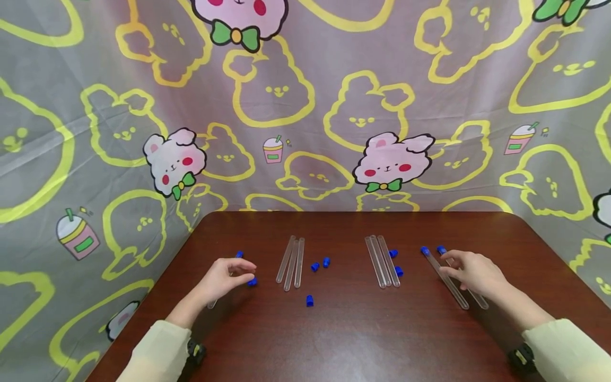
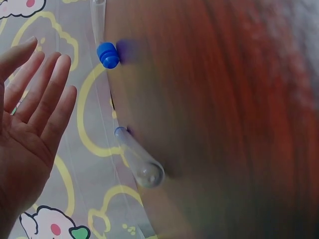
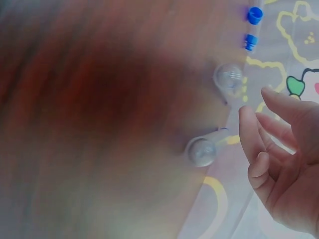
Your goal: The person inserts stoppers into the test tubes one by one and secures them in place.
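Above the left side of the table, my left hand (image 1: 223, 280) holds nothing, its fingers extended and the thumb apart. Partly hidden beneath it lies a clear test tube (image 2: 139, 159) with a blue cap (image 1: 239, 254); a loose blue cap (image 1: 253, 281) is just by the thumb. My right hand (image 1: 477, 273), empty with fingers loosely bent, hovers over two blue-capped test tubes. One capped tube (image 1: 451, 285) shows well; the other capped tube (image 1: 479, 301) is partly covered by the hand. Both appear with rounded ends toward the camera in the right wrist view.
Three uncapped test tubes (image 1: 288, 265) lie left of centre, and three more uncapped tubes (image 1: 382, 262) right of centre. Loose blue caps (image 1: 315, 267) lie between the groups, one cap (image 1: 310, 301) nearer me. Two caps (image 1: 399, 271) touch or adjoin the right group. A patterned curtain (image 1: 305, 106) surrounds the table.
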`<action>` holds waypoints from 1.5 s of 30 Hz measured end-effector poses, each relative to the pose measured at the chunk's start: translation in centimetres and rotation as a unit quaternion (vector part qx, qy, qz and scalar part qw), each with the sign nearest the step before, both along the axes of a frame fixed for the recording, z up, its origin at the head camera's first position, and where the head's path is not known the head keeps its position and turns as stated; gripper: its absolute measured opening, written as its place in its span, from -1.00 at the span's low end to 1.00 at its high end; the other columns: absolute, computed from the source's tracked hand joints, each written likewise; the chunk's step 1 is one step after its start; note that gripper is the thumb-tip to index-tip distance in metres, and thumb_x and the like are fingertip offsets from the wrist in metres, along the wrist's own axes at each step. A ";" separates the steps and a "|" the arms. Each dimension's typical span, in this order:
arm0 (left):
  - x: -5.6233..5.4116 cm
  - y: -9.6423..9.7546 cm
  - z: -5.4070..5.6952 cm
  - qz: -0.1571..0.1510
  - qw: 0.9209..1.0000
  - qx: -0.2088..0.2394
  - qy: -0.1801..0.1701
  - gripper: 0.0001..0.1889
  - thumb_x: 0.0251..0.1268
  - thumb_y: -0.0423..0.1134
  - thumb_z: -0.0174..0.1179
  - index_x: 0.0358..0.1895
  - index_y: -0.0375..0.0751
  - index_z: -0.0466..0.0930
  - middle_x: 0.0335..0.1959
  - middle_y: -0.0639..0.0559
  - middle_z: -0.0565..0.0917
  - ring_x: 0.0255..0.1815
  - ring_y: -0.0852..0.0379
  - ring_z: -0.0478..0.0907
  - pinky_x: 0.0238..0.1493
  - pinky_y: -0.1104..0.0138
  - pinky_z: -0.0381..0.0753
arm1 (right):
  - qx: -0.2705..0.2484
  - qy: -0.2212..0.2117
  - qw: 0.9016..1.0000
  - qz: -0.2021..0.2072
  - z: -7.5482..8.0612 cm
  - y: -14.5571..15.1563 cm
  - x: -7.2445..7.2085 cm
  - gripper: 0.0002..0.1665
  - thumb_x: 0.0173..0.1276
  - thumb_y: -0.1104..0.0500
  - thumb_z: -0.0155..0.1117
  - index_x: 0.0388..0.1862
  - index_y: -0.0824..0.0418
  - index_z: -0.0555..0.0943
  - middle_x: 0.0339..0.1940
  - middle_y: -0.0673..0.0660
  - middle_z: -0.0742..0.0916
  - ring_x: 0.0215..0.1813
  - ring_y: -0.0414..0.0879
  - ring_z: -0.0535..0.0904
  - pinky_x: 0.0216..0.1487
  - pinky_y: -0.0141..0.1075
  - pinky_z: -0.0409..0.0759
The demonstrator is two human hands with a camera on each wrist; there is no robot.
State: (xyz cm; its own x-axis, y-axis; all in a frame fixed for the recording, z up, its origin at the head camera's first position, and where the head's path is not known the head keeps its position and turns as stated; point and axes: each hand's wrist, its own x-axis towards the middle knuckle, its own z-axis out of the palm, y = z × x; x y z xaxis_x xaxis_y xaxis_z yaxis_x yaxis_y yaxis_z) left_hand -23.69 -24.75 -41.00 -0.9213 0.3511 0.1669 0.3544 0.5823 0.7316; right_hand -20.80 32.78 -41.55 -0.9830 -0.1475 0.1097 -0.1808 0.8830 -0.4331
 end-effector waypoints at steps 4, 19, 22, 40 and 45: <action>0.0 -0.1 0.1 0.006 1.000 -0.001 -0.005 -0.72 0.17 -0.28 0.39 -0.08 -0.34 0.68 -0.22 -0.03 0.73 -0.22 0.10 0.63 -0.11 0.16 0.59 | -0.002 0.025 1.000 0.003 0.7 -0.4 0.1 -0.55 0.27 0.07 0.38 0.03 0.32 0.58 -0.37 0.05 0.69 -0.68 -0.20 0.53 -0.66 -0.24 0.37; 0.0 0.0 -0.3 0.012 0.999 -0.038 -0.009 -0.76 0.15 -0.32 0.40 -0.12 -0.28 0.69 -0.25 0.02 0.72 -0.21 0.08 0.63 -0.06 0.04 0.57 | -0.013 0.076 0.996 0.033 2.2 -2.8 0.2 -0.61 0.25 0.09 0.41 -0.01 0.26 0.63 -0.40 -0.01 0.70 -0.66 -0.24 0.47 -0.64 -0.28 0.34; -0.1 0.0 -0.3 0.022 0.998 -0.054 -0.007 -0.77 0.12 -0.34 0.41 -0.14 -0.25 0.69 -0.26 0.04 0.72 -0.20 0.06 0.63 0.01 -0.05 0.52 | -0.017 0.081 0.996 0.043 2.2 -3.3 0.1 -0.61 0.24 0.08 0.42 -0.02 0.26 0.64 -0.39 -0.02 0.71 -0.65 -0.27 0.48 -0.59 -0.30 0.39; -1.3 -0.3 -0.8 -0.008 0.993 -0.119 -0.016 -0.70 0.03 -0.40 0.45 -0.11 -0.21 0.69 -0.22 0.04 0.70 -0.21 0.05 0.62 -0.14 0.16 0.63 | -0.037 0.078 0.993 0.076 2.0 -6.2 -1.4 -0.64 0.23 0.10 0.44 -0.04 0.22 0.66 -0.42 -0.06 0.69 -0.64 -0.27 0.48 -0.56 -0.28 0.42; -1.5 -0.1 -1.1 -0.013 0.990 -0.135 -0.026 -0.72 0.04 -0.38 0.45 -0.12 -0.20 0.69 -0.26 0.07 0.69 -0.24 0.09 0.61 -0.20 0.23 0.64 | -0.037 0.079 0.993 0.082 1.8 -6.7 -1.7 -0.66 0.22 0.11 0.44 -0.06 0.22 0.66 -0.43 -0.07 0.69 -0.61 -0.26 0.46 -0.55 -0.28 0.43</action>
State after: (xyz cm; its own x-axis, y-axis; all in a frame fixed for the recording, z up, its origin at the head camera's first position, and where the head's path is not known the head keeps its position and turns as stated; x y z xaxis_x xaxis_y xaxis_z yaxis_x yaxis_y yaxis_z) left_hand -25.22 -24.83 -42.05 -0.9165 0.3998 0.0157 0.3371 0.7505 0.5684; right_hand -22.54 26.12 -39.75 -0.9161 -0.2895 0.2774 -0.3902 0.8027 -0.4511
